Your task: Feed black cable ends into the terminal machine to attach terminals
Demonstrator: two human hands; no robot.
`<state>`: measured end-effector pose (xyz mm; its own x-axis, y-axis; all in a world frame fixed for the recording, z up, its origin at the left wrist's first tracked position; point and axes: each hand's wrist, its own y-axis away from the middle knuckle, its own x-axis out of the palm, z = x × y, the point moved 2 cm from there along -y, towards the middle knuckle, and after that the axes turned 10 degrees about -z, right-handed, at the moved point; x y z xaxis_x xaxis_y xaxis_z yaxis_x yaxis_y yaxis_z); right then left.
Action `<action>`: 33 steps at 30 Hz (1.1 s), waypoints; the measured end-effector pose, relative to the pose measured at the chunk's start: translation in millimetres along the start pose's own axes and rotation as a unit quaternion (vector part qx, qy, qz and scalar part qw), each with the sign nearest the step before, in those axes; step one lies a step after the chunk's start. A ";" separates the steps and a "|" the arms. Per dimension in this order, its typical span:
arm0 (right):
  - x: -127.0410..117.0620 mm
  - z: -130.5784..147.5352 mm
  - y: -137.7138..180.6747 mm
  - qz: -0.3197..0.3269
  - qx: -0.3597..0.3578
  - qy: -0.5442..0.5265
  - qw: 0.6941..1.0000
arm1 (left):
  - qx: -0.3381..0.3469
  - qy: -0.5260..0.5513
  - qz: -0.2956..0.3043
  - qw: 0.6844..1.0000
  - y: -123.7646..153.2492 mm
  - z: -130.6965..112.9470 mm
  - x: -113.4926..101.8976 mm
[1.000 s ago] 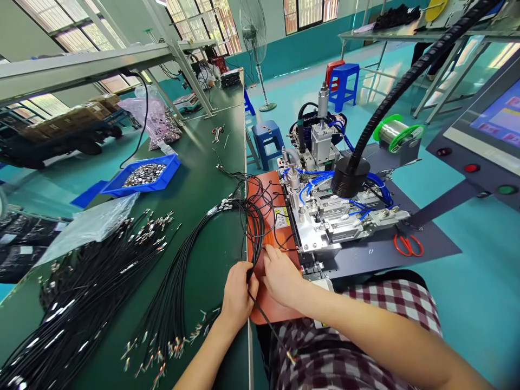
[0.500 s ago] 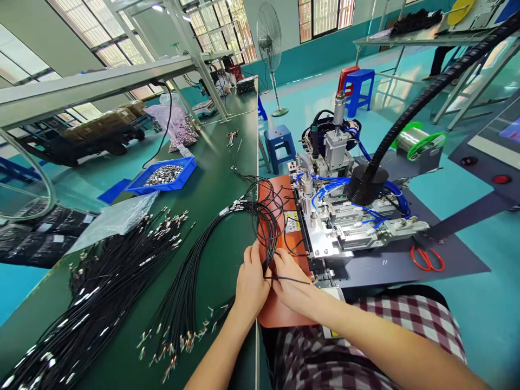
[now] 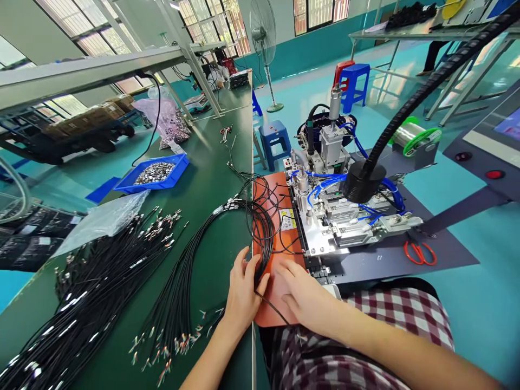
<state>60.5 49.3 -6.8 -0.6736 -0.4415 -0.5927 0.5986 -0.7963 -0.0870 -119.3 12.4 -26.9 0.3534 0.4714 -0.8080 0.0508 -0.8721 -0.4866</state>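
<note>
A curved bundle of black cables [image 3: 266,233] lies across the orange-brown board [image 3: 280,187] and the green table. My left hand [image 3: 244,287] is closed round the near end of this bundle, thumb and fingers wrapped over it. One loose cable [image 3: 273,307] runs out from under that hand toward my lap. My right hand [image 3: 303,292] is over the board just to the right, fingers apart and slightly blurred, with nothing in them. Beside the board stands a metal machine [image 3: 337,216] with blue air tubes. To the left, the bundle's stripped, coloured wire ends [image 3: 182,344] fan out.
A large heap of black cables [image 3: 93,298] covers the table's left side. Behind it are a clear plastic bag [image 3: 109,216] and a blue tray [image 3: 179,172] of small metal parts. Red-handled scissors [image 3: 420,253] lie right of the machine. A black flexible hose [image 3: 406,108] arches over it.
My right hand has let go of the cable and moved right, its fingers opening. The loose cable now droops toward my lap. My left hand stays on the bundle. The view has shifted slightly.
</note>
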 end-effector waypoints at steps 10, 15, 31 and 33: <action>-18.1 29.4 51.2 0.122 0.123 -0.275 0.946 | 0.076 -0.055 -0.058 0.994 -5.0 -19.5 -23.0; -6.6 29.1 58.4 0.146 0.212 -0.430 0.865 | 0.078 0.012 -0.026 0.997 -5.8 -31.9 -9.2; -44.9 -2.0 75.1 0.014 0.209 -0.250 0.945 | 0.039 -0.094 -0.042 0.994 5.0 -26.4 -19.6; -47.5 -2.7 72.3 0.017 0.179 -0.252 0.951 | 0.159 0.001 0.017 0.987 6.0 -58.0 -21.2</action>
<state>137.0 13.7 12.9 -0.8327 -0.5396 -0.1239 0.4986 -0.8282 0.2560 -72.3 -10.4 6.6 0.3518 0.4421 -0.8251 -0.2573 -0.8019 -0.5393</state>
